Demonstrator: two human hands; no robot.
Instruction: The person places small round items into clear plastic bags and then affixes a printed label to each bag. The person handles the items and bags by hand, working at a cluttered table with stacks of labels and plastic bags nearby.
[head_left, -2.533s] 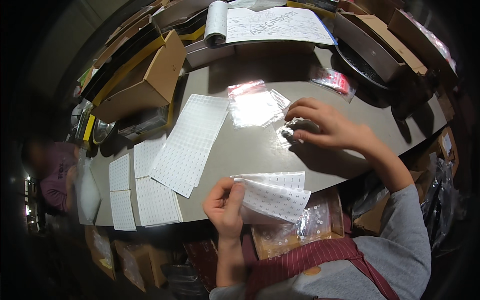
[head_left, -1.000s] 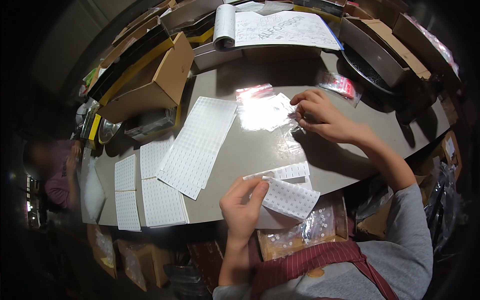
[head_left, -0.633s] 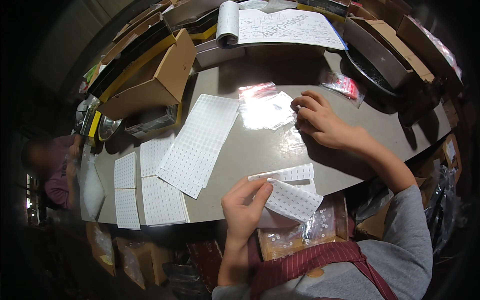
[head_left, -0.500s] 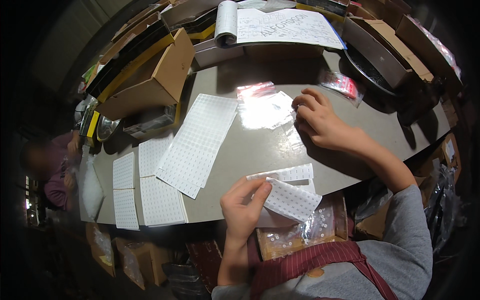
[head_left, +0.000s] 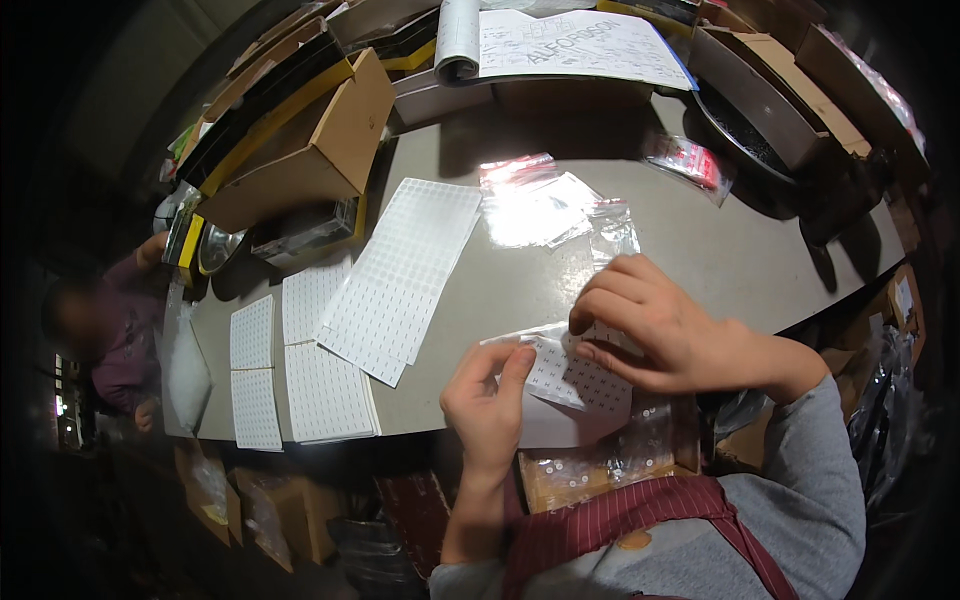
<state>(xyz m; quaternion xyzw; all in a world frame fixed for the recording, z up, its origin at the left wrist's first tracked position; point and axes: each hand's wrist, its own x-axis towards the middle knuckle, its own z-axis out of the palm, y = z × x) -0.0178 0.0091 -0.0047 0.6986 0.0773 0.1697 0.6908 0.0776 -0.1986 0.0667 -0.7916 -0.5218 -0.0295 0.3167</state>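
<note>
The right hand point(head_left: 655, 325) has moved from the bags point(head_left: 530, 215) beyond it to the sheet point(head_left: 558, 368) the left hand point(head_left: 484, 400) pinches. Both now meet there; the right's grip I cannot tell.

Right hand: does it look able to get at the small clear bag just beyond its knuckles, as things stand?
Probably yes. The right hand is over the label sheet, and the small clear bag lies on the table just past it, with nothing visible blocking the way.
</note>
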